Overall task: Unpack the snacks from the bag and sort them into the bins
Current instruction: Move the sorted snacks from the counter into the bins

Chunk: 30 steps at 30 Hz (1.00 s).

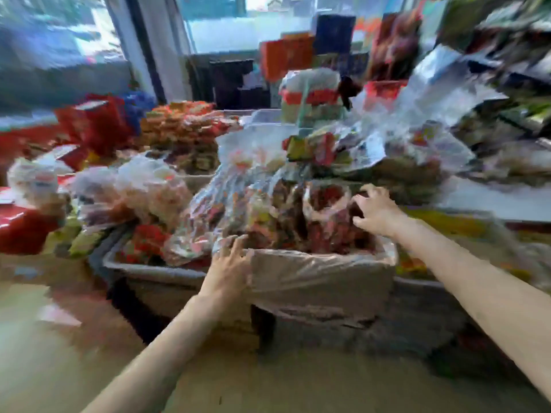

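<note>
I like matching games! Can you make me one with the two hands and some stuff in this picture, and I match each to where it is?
Things:
1. left hand
2. right hand
3. red packets
4. window

Places:
A. far back, behind everything
B. on the near rim of the plastic-lined box
C. far left of the pile
D. reaching into the snacks at the box's right side

Pairs: 1-B, 2-D, 3-C, 4-A
</note>
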### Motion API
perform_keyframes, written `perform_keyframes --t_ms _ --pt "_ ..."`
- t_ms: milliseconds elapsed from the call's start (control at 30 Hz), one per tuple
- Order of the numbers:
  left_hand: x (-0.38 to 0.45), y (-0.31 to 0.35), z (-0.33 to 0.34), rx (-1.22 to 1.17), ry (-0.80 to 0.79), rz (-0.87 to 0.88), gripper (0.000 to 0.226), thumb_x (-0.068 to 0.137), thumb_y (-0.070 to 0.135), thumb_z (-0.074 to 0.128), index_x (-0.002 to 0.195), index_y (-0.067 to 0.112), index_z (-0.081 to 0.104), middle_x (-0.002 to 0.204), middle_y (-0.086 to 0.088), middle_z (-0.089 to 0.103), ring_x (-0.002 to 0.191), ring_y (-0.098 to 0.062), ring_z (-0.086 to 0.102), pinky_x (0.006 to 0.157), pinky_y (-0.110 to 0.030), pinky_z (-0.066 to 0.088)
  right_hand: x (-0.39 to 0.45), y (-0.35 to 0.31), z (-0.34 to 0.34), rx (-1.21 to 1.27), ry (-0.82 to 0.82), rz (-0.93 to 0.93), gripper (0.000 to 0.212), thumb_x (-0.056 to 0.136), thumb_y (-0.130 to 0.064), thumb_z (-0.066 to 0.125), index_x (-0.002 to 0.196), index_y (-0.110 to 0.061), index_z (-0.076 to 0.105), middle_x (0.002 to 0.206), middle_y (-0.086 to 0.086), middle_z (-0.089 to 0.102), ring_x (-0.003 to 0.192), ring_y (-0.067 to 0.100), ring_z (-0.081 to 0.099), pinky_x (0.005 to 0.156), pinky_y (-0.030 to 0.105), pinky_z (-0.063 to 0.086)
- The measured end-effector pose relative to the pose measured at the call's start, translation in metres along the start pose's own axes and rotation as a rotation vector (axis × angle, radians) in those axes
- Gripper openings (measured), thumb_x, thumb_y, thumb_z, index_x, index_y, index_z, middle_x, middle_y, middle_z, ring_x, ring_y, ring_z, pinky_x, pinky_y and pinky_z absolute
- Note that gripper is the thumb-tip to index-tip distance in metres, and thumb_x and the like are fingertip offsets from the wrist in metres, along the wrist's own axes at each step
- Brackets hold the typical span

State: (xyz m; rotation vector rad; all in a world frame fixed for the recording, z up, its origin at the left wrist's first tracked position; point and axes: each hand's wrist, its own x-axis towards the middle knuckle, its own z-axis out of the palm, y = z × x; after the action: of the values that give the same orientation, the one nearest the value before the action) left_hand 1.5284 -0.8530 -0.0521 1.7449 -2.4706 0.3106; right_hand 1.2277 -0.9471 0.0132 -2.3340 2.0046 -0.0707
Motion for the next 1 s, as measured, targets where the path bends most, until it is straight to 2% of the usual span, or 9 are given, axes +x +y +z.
perform_keyframes --t_ms 67,167,233,300,367,467,600,767,1000 --pt "0.047 0.08 -0.009 -0.045 0.045 0.15 0.04 0.047 0.022 0.067 0.086 0.014 0.062 0.105 -0.017 0.062 0.1 -0.032 0.048 0.059 -0.045 0.057 -0.037 0.095 -0.001 0.017 -0.039 0.15 0.04 0.089 -0.028 0.056 0.126 -0.013 0.051 0.148 0.017 0.019 0.134 0.037 0.021 0.108 0.043 0.032" --pt "0.104 0.197 -0.016 -0.081 -0.003 0.236 0.031 0.049 0.027 0.058 0.078 0.021 0.068 0.104 -0.007 0.066 0.091 -0.028 0.064 0.064 -0.043 0.054 -0.088 0.218 0.004 0.055 -0.091 0.278 0.038 0.092 -0.026 0.054 0.128 -0.014 0.05 0.153 0.016 0.013 0.138 0.037 0.014 0.112 0.041 0.025" --pt "0.143 0.273 -0.006 -0.192 0.007 0.234 0.034 0.062 0.028 0.053 0.09 0.021 0.07 0.116 -0.006 0.061 0.103 -0.032 0.061 0.08 -0.047 0.049 -0.119 0.292 0.006 0.031 -0.06 0.334 0.037 0.091 -0.025 0.054 0.127 -0.015 0.051 0.151 0.016 0.017 0.137 0.036 0.018 0.111 0.036 0.02" --pt "0.183 0.349 0.009 -0.274 -0.063 0.12 0.039 0.083 0.03 0.04 0.113 0.023 0.063 0.136 -0.004 0.046 0.123 -0.029 0.044 0.099 -0.042 0.035 -0.144 0.363 0.001 0.011 -0.054 0.38 0.038 0.091 -0.023 0.053 0.129 -0.014 0.05 0.149 0.017 0.019 0.136 0.037 0.018 0.11 0.035 0.02" --pt "0.22 0.421 0.021 -0.301 -0.152 0.11 0.037 0.091 0.028 0.042 0.127 0.027 0.053 0.141 -0.002 0.037 0.129 -0.027 0.036 0.105 -0.038 0.029 -0.167 0.431 -0.004 0.033 -0.093 0.461 0.04 0.092 -0.021 0.052 0.131 -0.012 0.047 0.151 0.018 0.014 0.139 0.039 0.013 0.11 0.038 0.022" --pt "0.25 0.507 0.024 -0.321 -0.258 0.198 0.037 0.092 0.027 0.047 0.13 0.03 0.049 0.145 -0.001 0.031 0.133 -0.026 0.03 0.107 -0.041 0.026 -0.198 0.504 -0.012 0.078 -0.212 0.575 0.037 0.093 -0.021 0.05 0.128 -0.012 0.047 0.154 0.015 0.005 0.142 0.038 0.004 0.111 0.046 0.022" --pt "0.33 0.577 0.024 -0.336 -0.23 0.252 0.034 0.094 0.026 0.045 0.126 0.031 0.054 0.149 0.002 0.027 0.136 -0.024 0.024 0.109 -0.04 0.023 -0.186 0.588 -0.022 0.086 -0.169 0.609 0.035 0.094 -0.02 0.048 0.129 -0.016 0.046 0.157 0.009 0.001 0.143 0.038 -0.006 0.111 0.056 0.018" --pt "0.429 0.623 0.048 -0.346 -0.261 0.211 0.035 0.092 0.023 0.047 0.124 0.033 0.057 0.148 0.006 0.03 0.131 -0.025 0.031 0.106 -0.038 0.025 -0.128 0.671 -0.001 0.115 -0.199 0.57 0.026 0.091 -0.022 0.051 0.116 -0.014 0.053 0.154 0.008 0.012 0.141 0.036 0.006 0.112 0.054 0.023" --pt "0.556 0.675 0.103 -0.316 -0.394 0.092 0.038 0.093 0.019 0.046 0.131 0.022 0.051 0.151 -0.003 0.027 0.133 -0.027 0.031 0.107 -0.04 0.025 -0.005 0.774 0.016 0.078 -0.306 0.517 0.048 0.094 -0.021 0.046 0.14 -0.016 0.035 0.154 0.015 0.005 0.141 0.04 0.002 0.111 0.049 0.017"
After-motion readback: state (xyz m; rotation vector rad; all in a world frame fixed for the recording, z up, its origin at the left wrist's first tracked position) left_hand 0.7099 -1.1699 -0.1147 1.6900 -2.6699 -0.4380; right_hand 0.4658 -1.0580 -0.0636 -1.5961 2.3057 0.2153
